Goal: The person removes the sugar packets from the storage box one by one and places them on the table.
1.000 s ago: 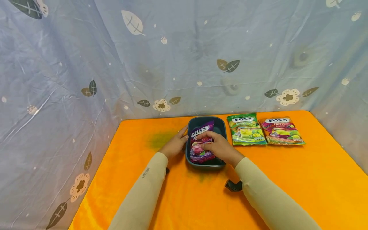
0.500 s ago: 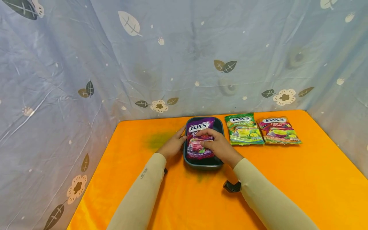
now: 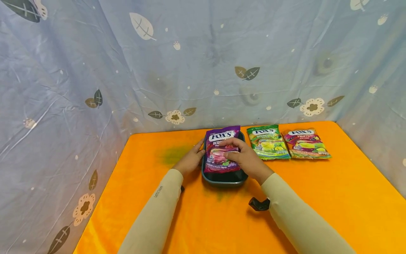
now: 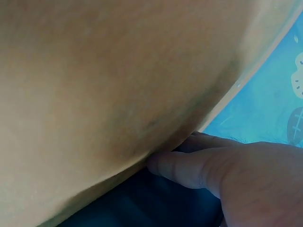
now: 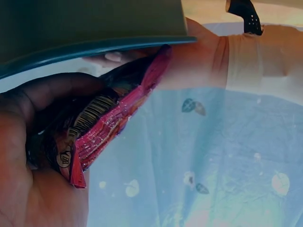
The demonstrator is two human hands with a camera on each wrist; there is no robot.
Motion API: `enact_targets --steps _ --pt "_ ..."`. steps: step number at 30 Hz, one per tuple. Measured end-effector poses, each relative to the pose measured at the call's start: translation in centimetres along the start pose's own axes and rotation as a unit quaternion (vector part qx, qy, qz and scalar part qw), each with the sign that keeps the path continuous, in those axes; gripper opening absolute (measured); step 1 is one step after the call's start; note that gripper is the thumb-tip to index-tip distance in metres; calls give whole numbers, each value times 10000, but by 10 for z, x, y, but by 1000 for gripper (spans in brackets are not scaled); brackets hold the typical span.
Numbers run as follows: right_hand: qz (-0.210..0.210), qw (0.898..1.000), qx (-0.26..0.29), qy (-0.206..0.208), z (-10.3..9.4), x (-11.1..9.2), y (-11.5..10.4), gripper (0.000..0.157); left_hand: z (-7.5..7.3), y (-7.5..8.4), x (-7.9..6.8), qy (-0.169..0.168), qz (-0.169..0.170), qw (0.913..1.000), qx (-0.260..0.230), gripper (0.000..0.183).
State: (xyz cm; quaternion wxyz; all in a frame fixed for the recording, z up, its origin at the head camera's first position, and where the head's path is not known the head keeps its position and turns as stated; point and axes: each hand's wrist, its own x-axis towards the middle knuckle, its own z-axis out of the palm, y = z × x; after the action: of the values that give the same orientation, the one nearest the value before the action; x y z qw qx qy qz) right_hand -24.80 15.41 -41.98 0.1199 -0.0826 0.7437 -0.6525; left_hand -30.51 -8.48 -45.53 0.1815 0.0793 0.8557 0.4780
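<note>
A purple FOX'S berries candy bag [image 3: 220, 165] sits tilted at the top of a dark blue-grey rectangular container [image 3: 224, 183], its upper end past the far rim. My right hand [image 3: 248, 160] grips this bag by its right side. The right wrist view shows the bag's [image 5: 109, 127] edge in the hand, just beside the container's [image 5: 94, 28] rim. My left hand [image 3: 189, 160] rests along the container's left side, fingers extended and thumb at the rim. Skin fills much of the left wrist view, so little detail shows there.
Right of the container lie a green FOX'S spring tea bag [image 3: 269, 143] and a red FOX'S fruits bag [image 3: 306, 144], side by side. The table has an orange cloth [image 3: 285, 197]. A patterned grey-blue curtain [image 3: 190, 63] stands behind and at the sides.
The purple candy bag has come up and away from the container's floor, toward the far rim, in my right hand's grip. My left hand stays against the container's side.
</note>
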Motion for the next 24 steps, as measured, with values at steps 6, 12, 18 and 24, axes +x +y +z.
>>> enact_targets --steps 6,12,18,24 --pt "-166 9998 60 99 -11 -7 -1 36 0 -1 -1 4 -4 10000 21 52" --pt "-138 9997 94 187 -25 -16 1 45 0 -1 -1 15 140 9999 -51 53" --pt "-42 9995 87 308 -40 -26 4 53 -1 0 -2 -17 166 9998 64 54" --pt "17 9994 42 337 -55 -38 8 53 -1 2 -3 -45 86 9999 121 54"
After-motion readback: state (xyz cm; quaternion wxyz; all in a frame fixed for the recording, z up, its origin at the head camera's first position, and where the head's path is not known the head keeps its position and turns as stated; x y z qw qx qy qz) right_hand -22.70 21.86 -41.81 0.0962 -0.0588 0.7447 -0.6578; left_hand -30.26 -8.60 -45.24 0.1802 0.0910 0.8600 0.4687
